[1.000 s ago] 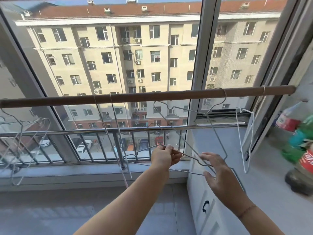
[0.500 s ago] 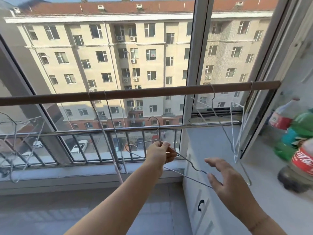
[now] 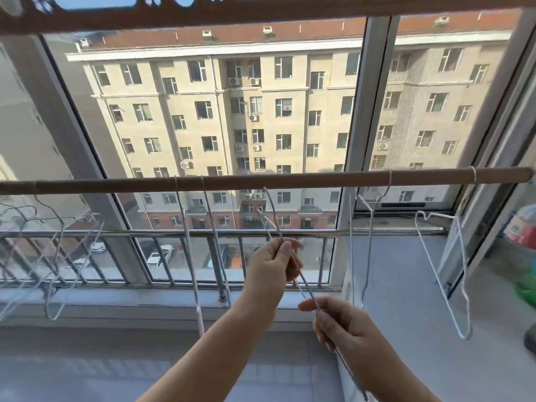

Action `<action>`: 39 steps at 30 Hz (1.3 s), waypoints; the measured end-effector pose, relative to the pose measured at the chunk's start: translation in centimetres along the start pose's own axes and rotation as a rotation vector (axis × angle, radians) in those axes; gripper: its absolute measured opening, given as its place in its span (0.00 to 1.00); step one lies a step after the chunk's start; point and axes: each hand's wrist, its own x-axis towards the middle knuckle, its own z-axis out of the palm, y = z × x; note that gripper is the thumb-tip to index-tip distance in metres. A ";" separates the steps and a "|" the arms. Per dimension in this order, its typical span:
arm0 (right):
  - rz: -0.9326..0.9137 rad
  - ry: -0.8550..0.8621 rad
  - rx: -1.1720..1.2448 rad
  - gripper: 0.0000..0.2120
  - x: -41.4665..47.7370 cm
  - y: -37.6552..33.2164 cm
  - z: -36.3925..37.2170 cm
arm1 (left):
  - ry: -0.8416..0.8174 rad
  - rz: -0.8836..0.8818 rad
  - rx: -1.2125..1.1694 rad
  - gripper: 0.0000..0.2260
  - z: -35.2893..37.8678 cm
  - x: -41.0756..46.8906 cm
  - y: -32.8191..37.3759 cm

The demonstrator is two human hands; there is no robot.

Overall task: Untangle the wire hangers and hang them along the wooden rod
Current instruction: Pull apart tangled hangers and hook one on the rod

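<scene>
Both hands are pinching one wire hanger (image 3: 285,250), left hand (image 3: 274,264) up near its neck, right hand (image 3: 342,326) lower down. Its hook sits right at the wooden rod (image 3: 290,181). Let go early and I reckon it slips off, or snags the hangers dangling beside it.

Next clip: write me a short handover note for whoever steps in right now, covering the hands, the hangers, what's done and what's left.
Left hand: pinching the held hanger near its neck.
Right hand: gripping the same hanger lower down.
Its hook reaches up to the wooden rod; whether it is seated is unclear.
Done: hangers hung on the right part of the rod.
Left: a tangled bunch at far left to separate and spread.
</scene>
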 end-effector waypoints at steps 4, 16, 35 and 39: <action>-0.041 -0.052 -0.002 0.09 0.3 0.0 1.3 | 0.035 0.052 -0.037 0.12 -1.8 -0.9 0.8; -0.037 -0.069 0.014 0.10 4.5 -1.9 6.2 | 0.234 -0.008 0.061 0.11 -5.7 1.2 2.7; -0.450 0.800 -0.581 0.08 -1.9 -7.6 -6.5 | 0.108 0.410 0.353 0.12 5.2 -2.6 2.3; -0.398 1.082 -0.761 0.09 -3.1 -6.5 -14.3 | -0.091 0.373 0.233 0.09 10.4 -2.8 3.1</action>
